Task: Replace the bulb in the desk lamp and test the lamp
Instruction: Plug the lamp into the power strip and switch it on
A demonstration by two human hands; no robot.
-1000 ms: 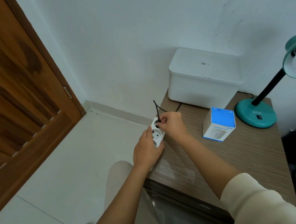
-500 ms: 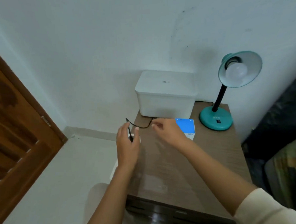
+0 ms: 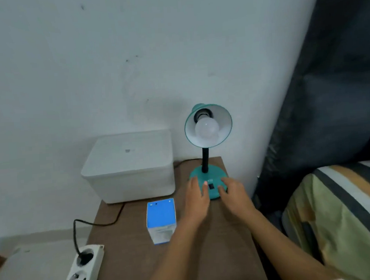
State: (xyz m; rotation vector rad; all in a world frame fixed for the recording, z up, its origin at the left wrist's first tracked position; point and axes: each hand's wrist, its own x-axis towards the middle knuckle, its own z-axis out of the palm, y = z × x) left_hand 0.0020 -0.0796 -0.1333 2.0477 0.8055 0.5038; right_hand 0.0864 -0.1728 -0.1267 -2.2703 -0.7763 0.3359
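Both hands rest spread, the left hand [image 3: 196, 200] and right hand [image 3: 234, 194] flanking the round base of the teal metal desk lamp [image 3: 209, 185], gripping nothing. Its black stem stands upright on the brown wooden tabletop [image 3: 187, 258]; the shade, with white frosted bulb [image 3: 206, 128], faces the camera.

One desk lamp [image 3: 208, 177], teal, with one white bulb [image 3: 206, 128] seated in its single shade [image 3: 222, 124]. One black rocker switch [image 3: 211, 186] shows on the lamp's base. One white lidded storage box [image 3: 129, 167]. One small blue-topped bulb carton [image 3: 161, 220]. One white power strip [image 3: 83, 273] at the desk's [image 3: 219, 256] left edge; three sockets can be counted on it, one taken by a single black plug [image 3: 85, 257], two free, with the lowest cut off by the frame. One black cord [image 3: 94, 223]. Two hands: one left hand [image 3: 196, 200] and one right hand [image 3: 234, 194]. One desk, and one bed [image 3: 344, 216] to its right with one striped cover.
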